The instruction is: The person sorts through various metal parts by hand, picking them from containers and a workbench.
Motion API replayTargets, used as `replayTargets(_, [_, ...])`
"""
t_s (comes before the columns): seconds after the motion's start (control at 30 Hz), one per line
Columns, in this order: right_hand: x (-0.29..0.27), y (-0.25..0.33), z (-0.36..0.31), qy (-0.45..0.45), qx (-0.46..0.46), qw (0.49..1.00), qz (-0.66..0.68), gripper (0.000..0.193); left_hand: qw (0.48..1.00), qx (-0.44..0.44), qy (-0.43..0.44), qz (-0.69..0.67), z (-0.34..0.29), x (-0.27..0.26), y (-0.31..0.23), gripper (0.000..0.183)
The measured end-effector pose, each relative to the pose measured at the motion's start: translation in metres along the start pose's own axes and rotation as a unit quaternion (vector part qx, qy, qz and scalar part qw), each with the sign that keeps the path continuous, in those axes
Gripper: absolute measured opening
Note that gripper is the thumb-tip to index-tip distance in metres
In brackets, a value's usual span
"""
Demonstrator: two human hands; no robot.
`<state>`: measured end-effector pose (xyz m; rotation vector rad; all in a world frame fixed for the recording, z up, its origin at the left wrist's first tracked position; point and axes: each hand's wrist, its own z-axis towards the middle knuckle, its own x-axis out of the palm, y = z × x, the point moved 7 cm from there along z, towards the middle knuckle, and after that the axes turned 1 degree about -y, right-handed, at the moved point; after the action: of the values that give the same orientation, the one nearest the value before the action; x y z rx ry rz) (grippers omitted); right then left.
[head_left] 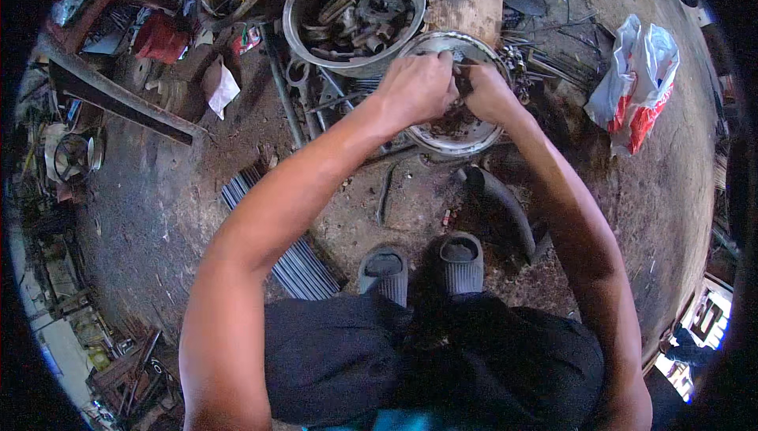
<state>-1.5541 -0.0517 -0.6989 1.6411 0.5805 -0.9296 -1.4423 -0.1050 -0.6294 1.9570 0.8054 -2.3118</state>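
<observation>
Both my hands are above a round, pale metal pan [454, 146] with a worn rim and brownish residue inside. My left hand [418, 87] is closed, knuckles up, over the pan's left side. Close beside it my right hand [488, 93] is closed too, fingers curled toward the left hand. Whatever sits between the fingers is hidden or too small to make out. Just beyond and left of the pan stands a larger metal basin [294, 30], with dark, greasy metal parts [367, 20] heaped in it.
Metal bars and a ring-ended tool [298, 74] lie left of the pan. A bundle of thin rods [308, 269] and a curved dark tube [509, 210] are nearer my sandals [463, 269]. At right lies a white-and-red plastic bag [636, 75]; a long metal beam [126, 87] crosses the left.
</observation>
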Motion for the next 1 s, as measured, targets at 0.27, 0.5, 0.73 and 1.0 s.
replayTargets(0.27, [-0.041,0.055,0.027,-0.108,-0.031,0.99,0.091,0.028,0.981,-0.13,-0.125,0.065,0.006,-0.091,0.061,0.035])
replayTargets(0.5, [-0.064,0.122,0.045,-0.249,-0.139,0.957,-0.045,0.034,0.975,-0.139,-0.09,0.148,-0.015,-0.112,0.097,0.034])
replayTargets(0.73, [-0.063,0.111,0.047,-0.243,-0.13,0.961,-0.002,0.045,0.97,-0.19,-0.12,0.097,-0.023,-0.116,0.113,0.033])
replayTargets(1.0, [-0.048,0.042,0.034,-0.174,-0.039,0.984,0.015,0.027,0.997,-0.037,-0.063,-0.034,-0.004,-0.072,0.055,0.027])
